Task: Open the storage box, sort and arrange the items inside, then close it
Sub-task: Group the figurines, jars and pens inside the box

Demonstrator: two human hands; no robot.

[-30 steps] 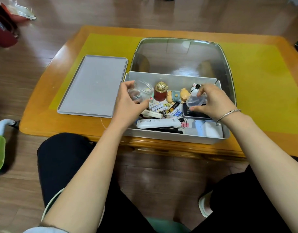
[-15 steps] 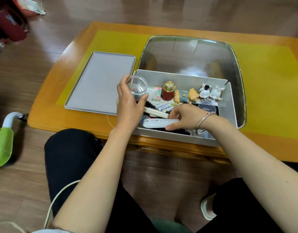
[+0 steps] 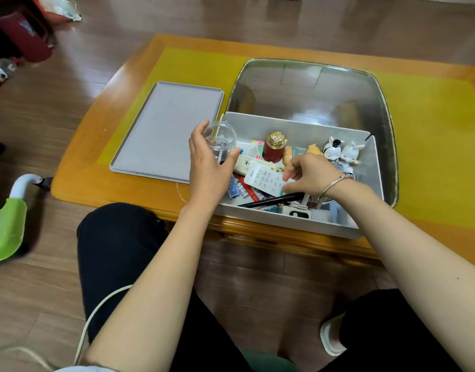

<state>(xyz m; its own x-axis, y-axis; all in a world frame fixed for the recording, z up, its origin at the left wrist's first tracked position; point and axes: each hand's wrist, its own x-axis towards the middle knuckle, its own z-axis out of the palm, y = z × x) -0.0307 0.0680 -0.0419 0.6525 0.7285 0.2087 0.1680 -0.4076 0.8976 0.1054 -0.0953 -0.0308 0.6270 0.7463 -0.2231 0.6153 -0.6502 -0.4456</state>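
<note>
Your storage box (image 3: pixel 298 124) sits open at the near edge of the desk (image 3: pixel 432 135), its grey lid (image 3: pixel 166 130) lying flat just left of the box. Your left hand (image 3: pixel 208 167) curls around a clear jar (image 3: pixel 221 139), holding it upright over the box's left end. Inside the box, your right hand (image 3: pixel 313 174) pinches one end of a white remote (image 3: pixel 264 179), lifted at a tilt above the clutter. Along the box's far wall stand a red bottle (image 3: pixel 273 151) with a gold cap and two small white figurines (image 3: pixel 341 153). A black pen (image 3: pixel 268 202) lies near the box's front wall.
</note>
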